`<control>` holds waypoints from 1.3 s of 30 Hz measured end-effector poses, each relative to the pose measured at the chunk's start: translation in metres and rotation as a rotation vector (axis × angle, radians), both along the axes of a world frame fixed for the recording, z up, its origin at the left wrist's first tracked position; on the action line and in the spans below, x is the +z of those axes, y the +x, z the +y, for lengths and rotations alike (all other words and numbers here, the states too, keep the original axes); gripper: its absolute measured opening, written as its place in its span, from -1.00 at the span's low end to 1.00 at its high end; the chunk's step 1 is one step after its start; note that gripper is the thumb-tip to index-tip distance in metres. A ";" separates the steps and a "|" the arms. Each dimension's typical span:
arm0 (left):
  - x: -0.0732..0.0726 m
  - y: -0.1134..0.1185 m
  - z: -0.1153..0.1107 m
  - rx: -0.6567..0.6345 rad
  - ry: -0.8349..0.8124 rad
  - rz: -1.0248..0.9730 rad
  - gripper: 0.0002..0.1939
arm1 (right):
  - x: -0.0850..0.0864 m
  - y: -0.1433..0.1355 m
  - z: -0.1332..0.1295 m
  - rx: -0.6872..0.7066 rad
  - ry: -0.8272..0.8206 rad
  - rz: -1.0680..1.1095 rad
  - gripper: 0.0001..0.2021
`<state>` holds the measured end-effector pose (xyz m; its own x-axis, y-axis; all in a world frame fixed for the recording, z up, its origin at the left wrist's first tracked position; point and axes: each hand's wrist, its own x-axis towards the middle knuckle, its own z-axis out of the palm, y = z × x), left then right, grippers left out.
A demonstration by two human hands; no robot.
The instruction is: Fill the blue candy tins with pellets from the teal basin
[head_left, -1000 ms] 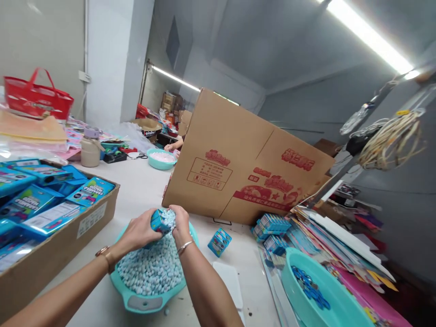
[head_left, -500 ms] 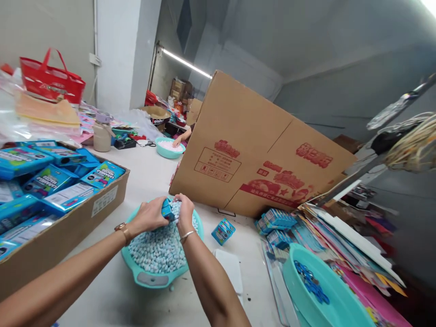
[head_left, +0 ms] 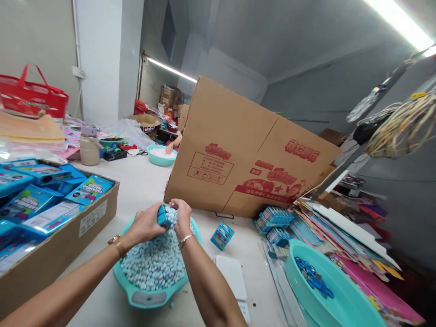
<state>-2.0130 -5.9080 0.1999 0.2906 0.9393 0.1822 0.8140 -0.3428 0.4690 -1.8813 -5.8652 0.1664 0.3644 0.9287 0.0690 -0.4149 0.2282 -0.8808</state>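
My left hand [head_left: 147, 224] is closed round a small blue candy box [head_left: 163, 216], tilted over a turquoise basin [head_left: 123, 277]. Pale blue and white candies [head_left: 153, 265] heap inside that basin. Against the mouth of the box, my right hand [head_left: 182, 217] cups a handful of the candies, its fingers curled. Another blue box [head_left: 222, 235] rests on the table right of the basin. A white scale [head_left: 232, 277] lies nearer, partly behind my right forearm.
At left stands a carton [head_left: 100, 220] full of blue boxes. A large cardboard sheet [head_left: 238, 150] leans behind. On the right are stacked boxes [head_left: 275, 220], a turquoise tub [head_left: 340, 295] with blue pieces, and papers [head_left: 350, 236]. Another person's hand [head_left: 170, 147] reaches into a far basin [head_left: 158, 160].
The view has shifted a little, so most things sit slightly further left. Both hands stay together at the box above the candies, with little change in their grip.
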 end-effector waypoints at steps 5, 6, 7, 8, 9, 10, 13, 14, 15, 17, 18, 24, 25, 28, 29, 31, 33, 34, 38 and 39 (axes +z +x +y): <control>-0.004 -0.001 0.006 0.029 -0.058 -0.007 -0.43 | -0.004 -0.002 0.006 -0.017 -0.022 0.008 -0.84; -0.006 -0.002 0.007 0.026 -0.053 0.009 -0.42 | -0.005 -0.003 0.007 -0.020 -0.022 -0.003 -0.85; -0.007 -0.002 0.008 0.017 -0.038 0.027 -0.41 | -0.007 -0.003 0.007 -0.026 -0.022 -0.012 -0.85; -0.007 -0.001 0.009 0.007 -0.023 0.044 -0.41 | -0.008 -0.004 0.008 -0.030 -0.024 -0.023 -0.84; -0.008 -0.001 0.009 -0.006 -0.014 0.055 -0.42 | -0.008 -0.004 0.007 -0.034 -0.029 -0.031 -0.84; -0.008 -0.001 0.009 -0.018 -0.010 0.062 -0.42 | -0.009 -0.004 0.007 -0.034 -0.033 -0.038 -0.85; -0.007 0.001 0.011 -0.029 -0.011 0.053 -0.41 | -0.008 -0.003 0.006 -0.025 -0.038 -0.044 -0.85; -0.007 0.002 0.013 -0.023 -0.018 0.049 -0.40 | -0.008 -0.003 0.006 -0.020 -0.045 -0.041 -0.85; -0.007 0.002 0.014 -0.019 -0.024 0.045 -0.40 | -0.007 -0.002 0.006 -0.012 -0.062 -0.036 -0.85; -0.007 0.002 0.017 -0.023 -0.036 0.024 -0.40 | -0.006 0.000 0.007 0.012 -0.090 -0.012 -0.85; -0.009 0.002 0.019 -0.029 -0.047 0.004 -0.41 | -0.006 0.001 0.007 0.026 -0.097 0.003 -0.84; -0.021 -0.001 0.024 -0.065 -0.082 -0.143 -0.38 | -0.006 0.007 0.002 0.113 -0.105 -0.014 -0.83; -0.022 -0.001 0.024 -0.073 -0.080 -0.166 -0.37 | -0.006 0.008 0.002 0.120 -0.100 -0.039 -0.84; -0.021 -0.001 0.024 -0.090 -0.096 -0.223 -0.37 | -0.004 0.011 -0.001 0.123 -0.104 -0.088 -0.84; -0.020 -0.001 0.023 -0.096 -0.095 -0.228 -0.37 | -0.004 0.011 -0.002 0.127 -0.107 -0.097 -0.84; -0.018 -0.001 0.022 -0.105 -0.089 -0.234 -0.36 | -0.004 0.011 -0.004 0.146 -0.105 -0.096 -0.83; -0.018 -0.001 0.022 -0.116 -0.078 -0.238 -0.33 | -0.005 0.011 -0.006 0.160 -0.104 -0.083 -0.83; -0.019 -0.001 0.022 -0.117 -0.066 -0.240 -0.33 | -0.006 0.010 -0.006 0.161 -0.104 -0.074 -0.83; -0.024 -0.001 0.021 -0.087 -0.032 -0.282 -0.34 | -0.008 0.009 -0.006 0.162 -0.120 -0.045 -0.81; -0.025 -0.002 0.021 -0.081 -0.047 -0.307 -0.34 | -0.008 0.010 -0.006 0.160 -0.123 -0.033 -0.80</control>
